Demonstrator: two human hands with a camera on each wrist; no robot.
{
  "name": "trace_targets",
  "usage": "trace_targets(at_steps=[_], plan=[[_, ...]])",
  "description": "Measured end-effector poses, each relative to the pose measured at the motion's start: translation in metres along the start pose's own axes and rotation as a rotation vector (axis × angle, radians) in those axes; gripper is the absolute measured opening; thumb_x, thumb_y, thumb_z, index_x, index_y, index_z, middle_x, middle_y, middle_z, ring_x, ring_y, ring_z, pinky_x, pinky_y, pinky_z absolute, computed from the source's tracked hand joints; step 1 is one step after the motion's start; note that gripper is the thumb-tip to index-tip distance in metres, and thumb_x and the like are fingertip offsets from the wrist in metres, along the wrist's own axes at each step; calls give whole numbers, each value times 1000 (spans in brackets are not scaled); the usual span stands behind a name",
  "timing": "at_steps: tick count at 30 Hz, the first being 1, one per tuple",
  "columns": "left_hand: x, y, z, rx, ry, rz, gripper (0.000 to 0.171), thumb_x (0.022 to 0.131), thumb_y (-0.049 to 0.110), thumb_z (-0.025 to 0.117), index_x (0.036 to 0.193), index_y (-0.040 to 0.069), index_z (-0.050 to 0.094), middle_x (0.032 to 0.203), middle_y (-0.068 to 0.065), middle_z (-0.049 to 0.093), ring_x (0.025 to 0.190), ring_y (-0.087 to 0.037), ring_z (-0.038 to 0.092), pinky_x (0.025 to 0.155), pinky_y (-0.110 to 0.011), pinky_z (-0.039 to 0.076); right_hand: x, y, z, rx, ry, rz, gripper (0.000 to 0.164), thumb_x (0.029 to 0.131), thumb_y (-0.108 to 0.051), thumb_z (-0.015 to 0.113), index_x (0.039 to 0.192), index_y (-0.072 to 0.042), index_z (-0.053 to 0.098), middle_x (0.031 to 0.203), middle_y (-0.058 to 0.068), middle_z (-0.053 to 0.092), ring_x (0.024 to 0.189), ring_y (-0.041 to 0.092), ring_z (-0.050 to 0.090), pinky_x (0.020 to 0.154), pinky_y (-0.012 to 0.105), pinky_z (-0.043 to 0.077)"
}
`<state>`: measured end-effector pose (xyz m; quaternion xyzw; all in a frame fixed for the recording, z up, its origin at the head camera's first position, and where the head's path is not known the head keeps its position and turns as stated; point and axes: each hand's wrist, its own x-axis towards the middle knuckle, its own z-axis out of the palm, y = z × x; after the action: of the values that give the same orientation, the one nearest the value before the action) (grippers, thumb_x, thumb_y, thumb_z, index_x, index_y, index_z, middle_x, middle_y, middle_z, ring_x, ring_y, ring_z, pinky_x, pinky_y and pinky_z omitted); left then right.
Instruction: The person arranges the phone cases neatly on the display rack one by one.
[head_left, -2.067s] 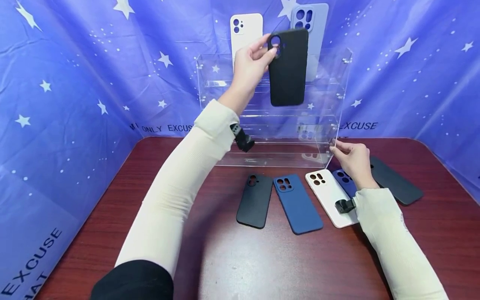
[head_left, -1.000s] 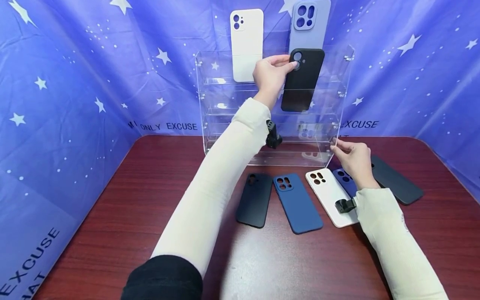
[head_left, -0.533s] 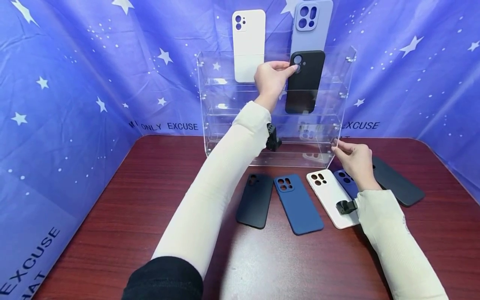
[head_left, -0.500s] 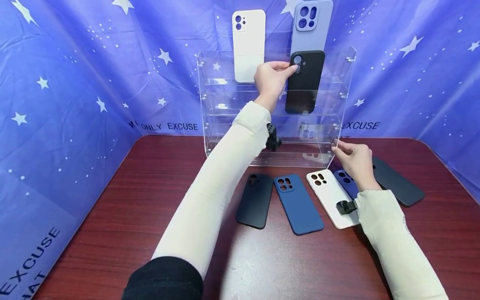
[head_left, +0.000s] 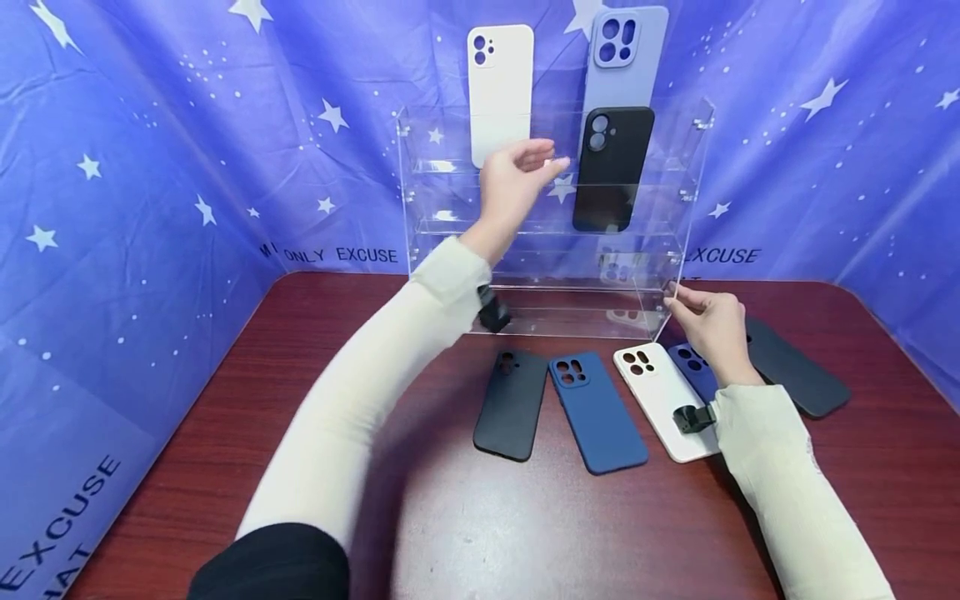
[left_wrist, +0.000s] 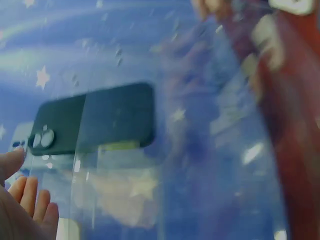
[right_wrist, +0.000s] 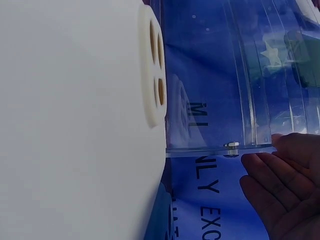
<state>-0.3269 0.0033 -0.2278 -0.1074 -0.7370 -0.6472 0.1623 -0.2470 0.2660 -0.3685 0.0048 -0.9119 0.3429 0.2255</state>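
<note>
A black phone case [head_left: 613,167] leans in a tier of the clear acrylic display rack [head_left: 442,192], its lower part behind a clear front strip. Just left of it, apart from the case, my left hand [head_left: 517,187] hovers with fingers loosely extended and nothing in them. In the left wrist view that hand [left_wrist: 27,210] shows at the lower left, below the black case [left_wrist: 100,120]. My right hand [head_left: 712,329] pinches the rack's right side panel near its base. Thumb and fingers of the right hand [right_wrist: 290,182] straddle the panel edge in the right wrist view.
On the top tier stand a white case [head_left: 501,83] and a light blue case [head_left: 637,67]. Before the rack lie a black case [head_left: 512,408], a blue case [head_left: 600,417], a white case [head_left: 663,404], a navy case [head_left: 693,371] and a dark case [head_left: 802,375].
My left hand carried the black case down into the rack, behind a front strip, then let go and drew back leftward. The right hand has stayed at the panel.
</note>
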Motion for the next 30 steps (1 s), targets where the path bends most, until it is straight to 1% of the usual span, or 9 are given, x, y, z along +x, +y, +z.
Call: trace_targets(at_steps=[1, 4, 9, 12, 14, 17, 21, 25, 30], plan=[[-8, -4, -6, -30, -24, 6, 35, 78, 12, 78, 110, 3, 68, 108, -6, 70, 99, -12, 65, 79, -11, 50, -1, 0, 0, 2, -2, 0, 29, 90, -20, 65, 114, -4, 67, 102, 19, 67, 53, -14, 41, 42, 15, 32], [-38, -17, -23, -90, -98, -38, 39, 77, 13, 78, 113, 7, 66, 112, -2, 68, 106, -14, 62, 85, -15, 50, -2, -1, 0, 7, -2, -5, 29, 89, -19, 66, 114, -3, 67, 103, 20, 67, 53, -13, 42, 41, 15, 31], [-96, -54, -45, -37, -231, -141, 46, 78, 19, 78, 120, 12, 62, 120, -1, 64, 110, -12, 57, 95, -26, 47, 0, -2, 1, 15, -7, -2, 30, 90, -19, 65, 115, -3, 66, 101, 20, 67, 51, -9, 42, 39, 17, 30], [-126, -79, -51, -28, -283, -211, 52, 78, 16, 77, 126, 9, 58, 126, -5, 61, 116, -19, 54, 102, -35, 43, 0, -1, 1, 14, -5, -2, 30, 90, -19, 65, 115, -3, 66, 101, 20, 67, 49, -7, 41, 38, 18, 29], [-141, -92, -53, -37, -294, -264, 56, 79, 15, 76, 130, 7, 54, 131, -9, 57, 122, -24, 49, 106, -40, 38, 0, -1, 0, 12, 6, 0, 29, 89, -19, 65, 114, -4, 67, 100, 20, 68, 51, -8, 41, 40, 17, 30], [-156, -109, -55, -65, -283, -352, 63, 80, 15, 75, 136, 5, 47, 139, -11, 49, 130, -29, 40, 109, -42, 32, -1, 0, -1, 3, 9, 6, 30, 89, -20, 65, 114, -4, 67, 100, 19, 68, 55, -12, 41, 43, 15, 31], [-166, -125, -59, -92, -238, -448, 71, 80, 12, 75, 141, 6, 40, 144, -8, 43, 133, -27, 36, 110, -40, 31, -2, 1, 0, 7, -3, 13, 30, 90, -21, 65, 115, -5, 67, 101, 18, 68, 59, -16, 41, 44, 14, 32], [-172, -134, -62, -79, -230, -478, 77, 79, 10, 75, 144, 5, 35, 146, -8, 40, 135, -24, 33, 112, -38, 29, -2, 0, 0, 12, -4, 9, 30, 90, -20, 65, 115, -4, 67, 102, 19, 68, 59, -16, 41, 44, 14, 32], [-178, -137, -62, 11, -308, -470, 82, 79, 13, 76, 146, 8, 31, 149, -8, 35, 138, -24, 28, 112, -40, 29, -1, -2, -1, 15, -7, 9, 30, 90, -21, 65, 115, -4, 66, 100, 20, 68, 56, -14, 41, 43, 15, 32]])
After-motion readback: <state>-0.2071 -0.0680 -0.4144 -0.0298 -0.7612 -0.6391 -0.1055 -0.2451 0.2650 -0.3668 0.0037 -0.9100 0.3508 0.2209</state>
